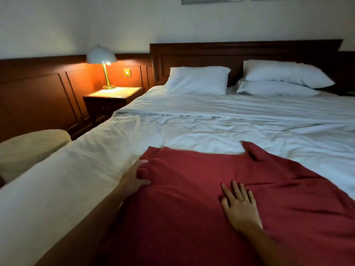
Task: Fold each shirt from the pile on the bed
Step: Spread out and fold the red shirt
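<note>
Left hand [134, 177] grips shirt [182, 189] edge; right hand [240, 206] flat.

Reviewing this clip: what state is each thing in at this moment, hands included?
red shirt, spread out on the bed, creased.
left hand, grips the shirt's edge, fingers curled round the fabric.
right hand, rests flat on the shirt, fingers straight.
lamp, lit.
bed sheet, wrinkled.
single pillow, lying alone at the headboard.
two pillows, stacked one on the other.
</note>
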